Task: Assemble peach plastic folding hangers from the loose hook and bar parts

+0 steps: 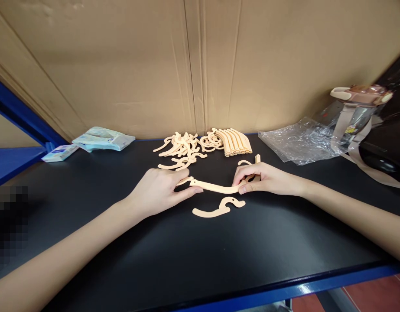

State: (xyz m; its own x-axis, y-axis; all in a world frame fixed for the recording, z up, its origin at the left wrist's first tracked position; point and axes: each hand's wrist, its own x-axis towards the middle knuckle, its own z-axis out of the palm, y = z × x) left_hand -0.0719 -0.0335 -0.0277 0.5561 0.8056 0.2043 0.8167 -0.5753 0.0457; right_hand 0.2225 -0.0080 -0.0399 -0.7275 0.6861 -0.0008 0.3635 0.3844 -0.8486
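Observation:
Between my two hands runs a long, gently curved beige plastic hanger arm [216,186], held just above the table. My left hand [160,190] pinches its left end, where a smaller curved beige piece [184,180] meets it. At the other end my right hand [258,178] is closed on the arm, with thumb and fingers pressed together. Partly behind the right fingers are another hooked beige piece [244,162] and an upright end. Nearer to me, a beige hanger hook piece [232,201] with a hole lies joined to or touching a short curved arm [210,213].
Behind my hands lie a loose pile of beige pieces [183,145], several ring-like hooks [211,141] and a neat row of curved arms [237,142]. Wipes packs [104,139] sit at left. Clear plastic bag [294,141] and strapped bottle [362,108] stand right, before a cardboard wall [121,65].

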